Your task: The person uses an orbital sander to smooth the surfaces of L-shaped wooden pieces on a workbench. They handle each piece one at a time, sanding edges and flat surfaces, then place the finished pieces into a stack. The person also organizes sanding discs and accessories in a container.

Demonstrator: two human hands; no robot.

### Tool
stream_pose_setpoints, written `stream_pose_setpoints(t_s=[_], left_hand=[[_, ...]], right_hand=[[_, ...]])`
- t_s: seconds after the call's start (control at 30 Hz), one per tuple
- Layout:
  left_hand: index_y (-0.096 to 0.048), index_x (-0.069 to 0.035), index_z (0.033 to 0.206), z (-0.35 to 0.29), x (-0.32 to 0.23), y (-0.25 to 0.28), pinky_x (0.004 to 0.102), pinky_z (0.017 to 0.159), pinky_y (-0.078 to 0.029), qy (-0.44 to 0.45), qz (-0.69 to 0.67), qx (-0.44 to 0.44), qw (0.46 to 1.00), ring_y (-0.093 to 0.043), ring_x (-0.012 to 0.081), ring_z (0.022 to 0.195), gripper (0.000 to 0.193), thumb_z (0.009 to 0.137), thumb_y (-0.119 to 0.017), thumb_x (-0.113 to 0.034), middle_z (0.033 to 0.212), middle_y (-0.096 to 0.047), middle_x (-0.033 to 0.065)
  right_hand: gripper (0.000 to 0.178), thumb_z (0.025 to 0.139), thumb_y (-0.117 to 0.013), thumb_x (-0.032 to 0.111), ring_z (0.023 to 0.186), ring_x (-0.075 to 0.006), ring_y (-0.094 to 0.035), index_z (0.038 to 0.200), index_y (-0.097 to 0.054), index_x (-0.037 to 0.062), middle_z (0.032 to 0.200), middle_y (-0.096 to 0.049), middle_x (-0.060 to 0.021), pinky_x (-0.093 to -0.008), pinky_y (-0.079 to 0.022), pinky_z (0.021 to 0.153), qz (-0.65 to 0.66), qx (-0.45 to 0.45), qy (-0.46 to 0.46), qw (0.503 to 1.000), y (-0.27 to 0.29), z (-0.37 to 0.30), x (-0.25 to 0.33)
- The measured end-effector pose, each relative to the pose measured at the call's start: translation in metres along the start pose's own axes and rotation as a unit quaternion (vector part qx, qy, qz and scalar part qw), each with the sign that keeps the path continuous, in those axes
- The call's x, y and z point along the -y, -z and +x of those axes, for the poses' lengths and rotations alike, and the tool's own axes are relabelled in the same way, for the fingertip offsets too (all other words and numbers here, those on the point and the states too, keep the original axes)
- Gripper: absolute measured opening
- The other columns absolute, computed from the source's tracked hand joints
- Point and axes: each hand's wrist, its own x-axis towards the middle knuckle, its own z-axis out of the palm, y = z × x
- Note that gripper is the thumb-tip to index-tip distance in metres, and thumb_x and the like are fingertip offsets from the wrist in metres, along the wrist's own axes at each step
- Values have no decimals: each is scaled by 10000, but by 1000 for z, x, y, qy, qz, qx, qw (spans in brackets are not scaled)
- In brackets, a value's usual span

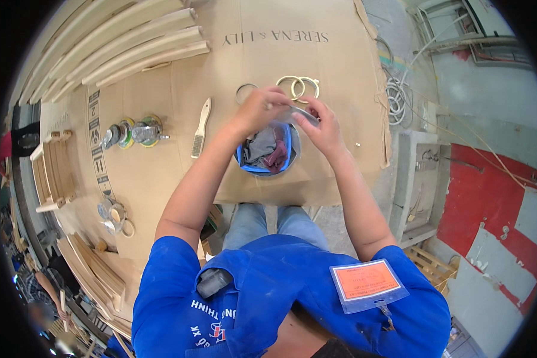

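Note:
Above the cardboard-covered table, my left hand (258, 110) and my right hand (323, 128) meet at a thin grey curved piece (304, 114), perhaps a ring or a strip. Fingers of both hands are closed on its edges; part of it is hidden behind them. Just below it stands a blue-rimmed container (239, 156) with grey and maroon rags (262, 149) inside. Beyond my hands lie two overlapping pale rings (286, 77) and a thin dark ring (239, 94). A wire brush (201, 126) with a wooden handle rests left of my left forearm.
Several jars or cans (125, 132) stand to the left, with more round containers and a ring (127, 228) nearer me. Long wooden strips (143, 51) are stacked at the far left. Coiled cable (397, 98) hangs past the right table edge. Other people are at the left.

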Motion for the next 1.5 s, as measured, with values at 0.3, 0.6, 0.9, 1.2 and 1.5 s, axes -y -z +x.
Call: stream_pose_setpoints(t_s=[0.3, 0.6, 0.9, 1.2, 1.5], left_hand=[[-637, -83, 1115, -20, 96, 31, 293, 746, -492, 282, 31, -225, 932, -602, 170, 823, 296, 825, -630, -144, 897, -650, 107], [-633, -132, 1045, -58, 151, 19, 374, 822, -469, 226, 267, -82, 933, -555, 311, 923, 323, 731, -684, -76, 984, -522, 146], [-606, -61, 856, -72, 113, 35, 384, 724, -468, 279, 181, -225, 916, -563, 282, 833, 166, 748, -692, -152, 887, -540, 129], [-564, -54, 884, -96, -14, -16, 381, 675, -475, 166, 196, -8, 966, -560, 296, 813, 187, 759, -671, -142, 899, -516, 131], [-495, -96, 1147, -121, -19, -45, 409, 698, -484, 206, 263, -58, 941, -573, 310, 849, 402, 782, -656, -148, 1018, -513, 142]], right_hand=[[255, 776, -569, 60, 800, -320, -602, 1025, -619, 82, 862, -596, -133, -422, -491, 706, -259, 35, 10, 965, 1, -31, 15], [89, 791, -541, 72, 829, -288, -621, 801, -627, 51, 917, -573, -105, -396, -532, 670, -392, 120, -14, 912, -23, -40, 8], [161, 816, -500, 62, 913, -356, -623, 838, -652, 16, 1018, -599, -185, -438, -516, 789, -374, 245, -140, 884, -32, -37, 15], [278, 809, -570, 138, 963, -390, -587, 1070, -557, 43, 959, -622, -216, -449, -480, 826, -264, 262, -155, 915, -32, -11, -26], [247, 865, -472, 112, 1033, -349, -546, 1098, -544, 153, 1185, -471, -150, -429, -487, 848, -408, 147, -29, 900, -46, 82, -113]])
